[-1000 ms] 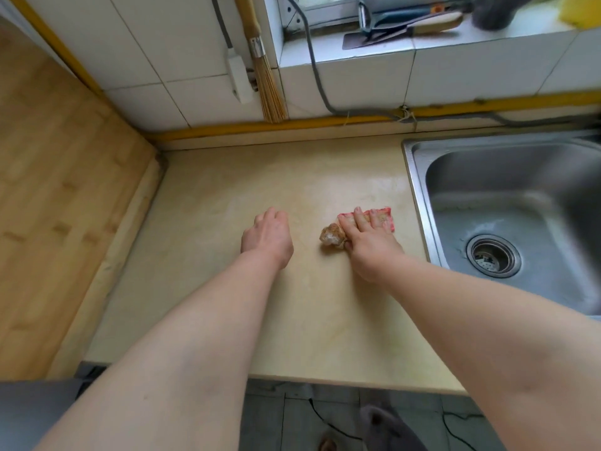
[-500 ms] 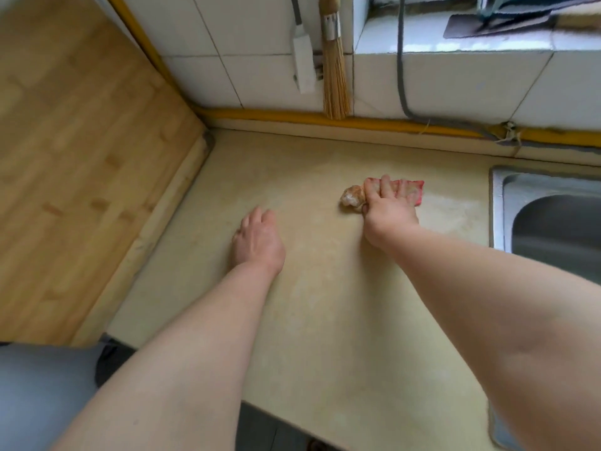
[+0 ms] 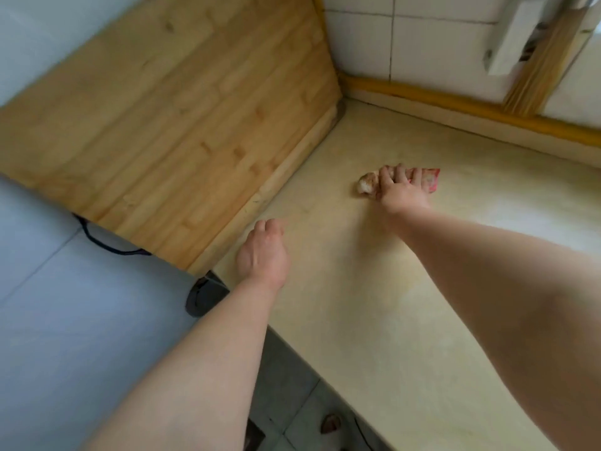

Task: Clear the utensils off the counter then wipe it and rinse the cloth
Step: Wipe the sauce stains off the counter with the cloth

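Cloth (image 3: 430, 180) — pressed onto counter (image 3: 357, 320) by right hand (image 3: 401, 193).

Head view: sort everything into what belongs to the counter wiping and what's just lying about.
Belongs to the job:
cloth, under the right hand
counter
left hand, resting on the counter

Just lying about:
wooden board at the counter's left end
brush on the tiled wall
white box beside the brush

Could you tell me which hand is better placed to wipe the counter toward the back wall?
Right. The right hand presses the cloth on the counter, nearer the wall; the left hand rests on the counter beside the wooden board, holding nothing.
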